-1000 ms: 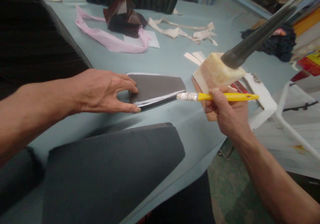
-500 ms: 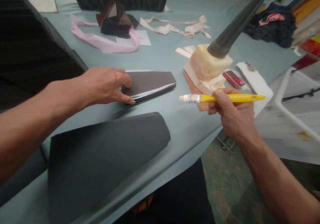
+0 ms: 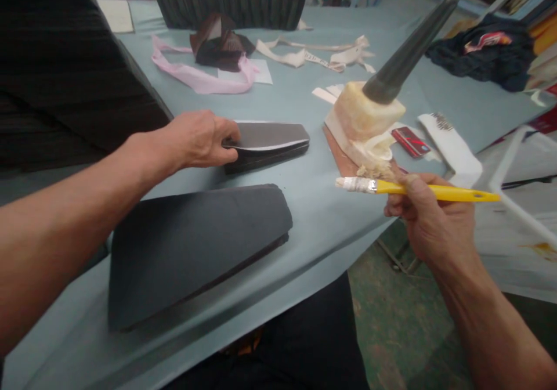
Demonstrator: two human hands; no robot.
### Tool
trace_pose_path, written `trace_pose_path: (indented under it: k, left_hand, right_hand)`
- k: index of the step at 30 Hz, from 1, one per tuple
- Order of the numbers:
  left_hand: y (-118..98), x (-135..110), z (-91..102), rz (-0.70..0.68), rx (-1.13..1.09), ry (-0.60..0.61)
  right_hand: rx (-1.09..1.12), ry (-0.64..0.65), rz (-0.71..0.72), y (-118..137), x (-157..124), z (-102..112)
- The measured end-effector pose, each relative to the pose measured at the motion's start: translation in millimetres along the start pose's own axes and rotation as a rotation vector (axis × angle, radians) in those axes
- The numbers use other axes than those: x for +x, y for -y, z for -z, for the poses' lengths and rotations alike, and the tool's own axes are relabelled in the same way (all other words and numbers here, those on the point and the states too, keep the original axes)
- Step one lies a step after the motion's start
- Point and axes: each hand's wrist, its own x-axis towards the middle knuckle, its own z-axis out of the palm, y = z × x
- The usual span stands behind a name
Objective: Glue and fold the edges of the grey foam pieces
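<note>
My left hand has its thumb and fingers closed on the left end of a tapered grey panel with white edges. The panel tops a small stack of dark pieces, and a gap shows under its near edge. Between the fingers and thumb of my right hand is a yellow-handled paintbrush, held level, its whitish bristles pointing left. Just behind the brush stands a pale, crusted block-shaped container with a dark tapered rod slanting up from it. Closer to me lies a larger stack of dark tapered panels.
A tall dark stack rises on the left, with another row of dark pieces at the back. Pink cloth, pale strips, a red box and dark clothing lie around. The table's front edge slants across.
The grey panel's near edge has lifted slightly off its stack in my left hand. My right hand and the brush have moved right and a little lower. The view has shifted.
</note>
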Motion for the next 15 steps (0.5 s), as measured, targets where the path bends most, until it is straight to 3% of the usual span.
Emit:
trace_pose_path:
  k: [5, 15]
  left_hand:
    - [-12.9, -0.1, 1.8, 0.089, -0.147, -0.14]
    - [-7.3, -23.5, 19.7, 0.373, -0.303, -0.625]
  right_hand:
    - [0.001, -0.037, 0.008, 5.2, -8.3, 8.1]
    - [-0.032, -0.165, 0.031, 12.2, -30.6, 29.6]
